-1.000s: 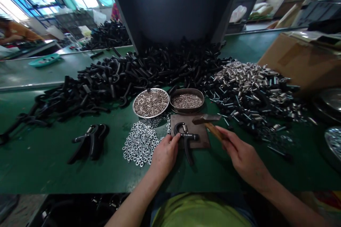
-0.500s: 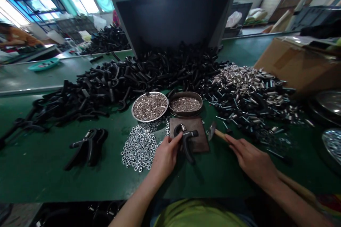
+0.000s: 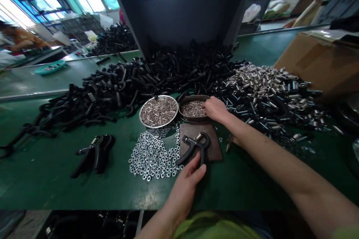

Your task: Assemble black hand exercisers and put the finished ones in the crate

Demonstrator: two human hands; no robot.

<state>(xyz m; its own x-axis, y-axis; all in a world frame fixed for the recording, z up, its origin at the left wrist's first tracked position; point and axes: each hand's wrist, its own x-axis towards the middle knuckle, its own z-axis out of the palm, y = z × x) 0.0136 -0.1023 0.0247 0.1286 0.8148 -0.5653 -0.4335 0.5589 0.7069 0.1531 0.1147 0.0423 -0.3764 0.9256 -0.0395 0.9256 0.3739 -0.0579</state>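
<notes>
Two shifts I logged: right hand (image 3: 215,109), grasp unclear, moved from hammer (image 3: 229,142) (plate's (image 3: 216,148) three o'clock) to tin (image 3: 193,119) (twelve), hammering seemingly paused; left hand (image 3: 186,181) gripped the flipped hand exerciser (image 3: 193,142) at the plate, from six.

Mid-frame, the grip (image 3: 195,143) looks matt plastic, its spring (image 3: 199,136) shiny metal, the plate (image 3: 216,149) dull metal, the nuts (image 3: 150,153) bright metal; upper right, the box (image 3: 331,59) matt cardboard; the desk (image 3: 112,196) smooth, faintly glossy.
</notes>
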